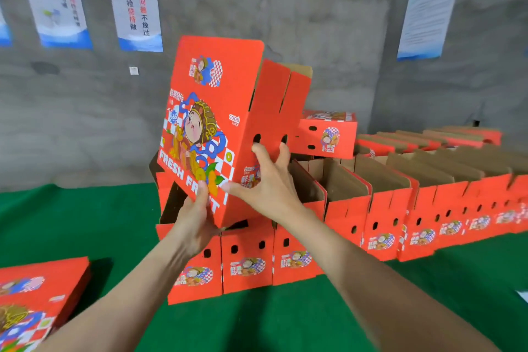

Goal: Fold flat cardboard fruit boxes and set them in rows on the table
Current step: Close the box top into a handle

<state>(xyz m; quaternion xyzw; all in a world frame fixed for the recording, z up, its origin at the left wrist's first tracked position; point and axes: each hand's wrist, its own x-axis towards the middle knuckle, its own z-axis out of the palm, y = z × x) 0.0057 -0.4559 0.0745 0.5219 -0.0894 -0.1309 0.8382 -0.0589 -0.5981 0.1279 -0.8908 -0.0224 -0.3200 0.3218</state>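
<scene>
L hand (197, 220) grips the lower edge of 1 red fruit box (211, 111), held tilted just above the row of folded boxes (383, 226) on the green table (71, 223). R hand (265, 183) presses its side panel w/ fingers spread straight.

A: How do we hold our 2 arms?
B: Both forearms reach forward and upward, converging. Our left hand (197, 217) grips the box (205, 111) at its lower edge, thumb in front. Our right hand (268, 180) lies flat, fingers spread, against its side.
</scene>
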